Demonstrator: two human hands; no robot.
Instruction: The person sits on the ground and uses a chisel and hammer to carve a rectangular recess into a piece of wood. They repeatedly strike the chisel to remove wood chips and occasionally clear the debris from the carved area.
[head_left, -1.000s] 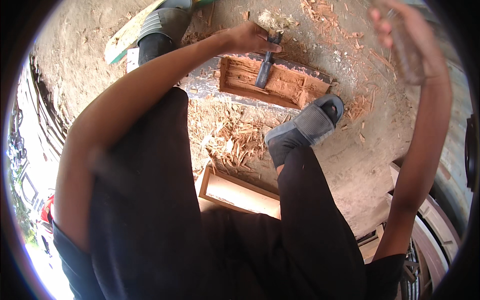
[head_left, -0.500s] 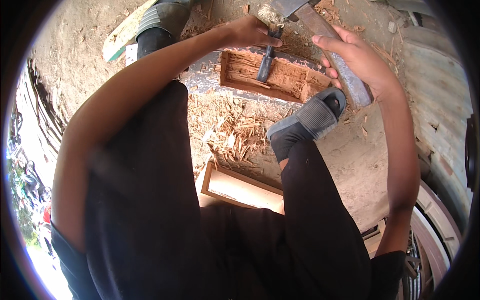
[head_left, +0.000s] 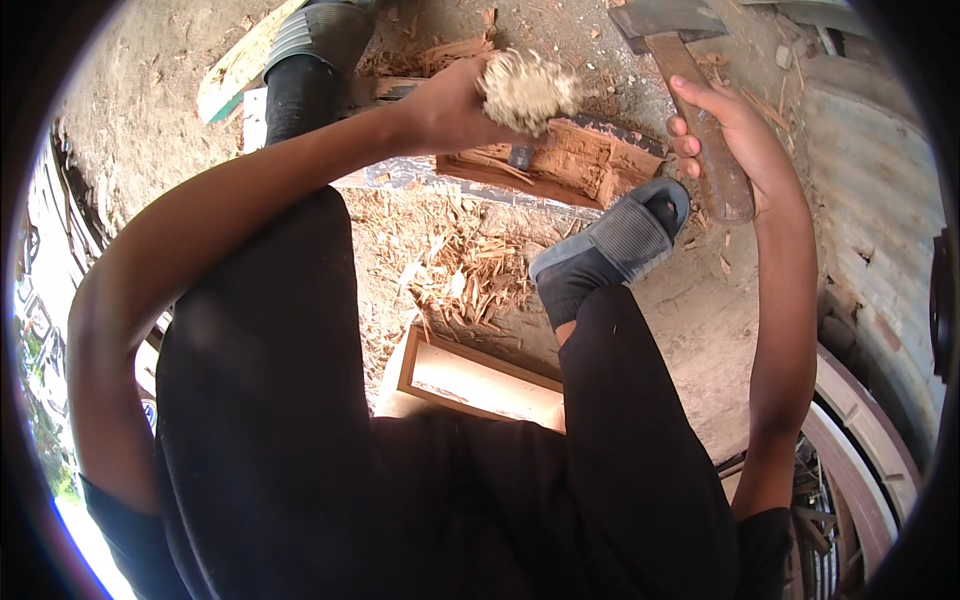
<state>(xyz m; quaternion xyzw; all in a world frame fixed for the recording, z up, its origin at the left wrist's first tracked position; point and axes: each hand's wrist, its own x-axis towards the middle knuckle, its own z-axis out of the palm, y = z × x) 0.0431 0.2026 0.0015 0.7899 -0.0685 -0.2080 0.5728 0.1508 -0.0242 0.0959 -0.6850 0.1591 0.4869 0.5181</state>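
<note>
My left hand (head_left: 452, 108) is wrapped round a chisel (head_left: 520, 157), whose pale, frayed handle top (head_left: 527, 92) sticks out above my fist. Its dark blade reaches down into a rectangular hollow cut in a weathered wooden beam (head_left: 598, 160). Where the blade's tip rests is hidden by the shadow and the hand. On the right, my right hand (head_left: 738, 140) grips the wooden handle of a hatchet (head_left: 705, 130). The hatchet's broad metal head (head_left: 668, 24) is raised beyond the beam's far side, apart from the chisel.
Wood chips (head_left: 462, 268) lie thick on the ground before the beam. My sandalled right foot (head_left: 622, 236) is against its near right end; my left foot (head_left: 318, 45) is at far left. A shallow wooden box (head_left: 480, 378) sits between my legs. Corrugated metal (head_left: 865, 180) stands right.
My left hand has tilted the chisel's frayed top toward me and slightly left. My right hand has swung the hatchet to the right, away from the chisel.
</note>
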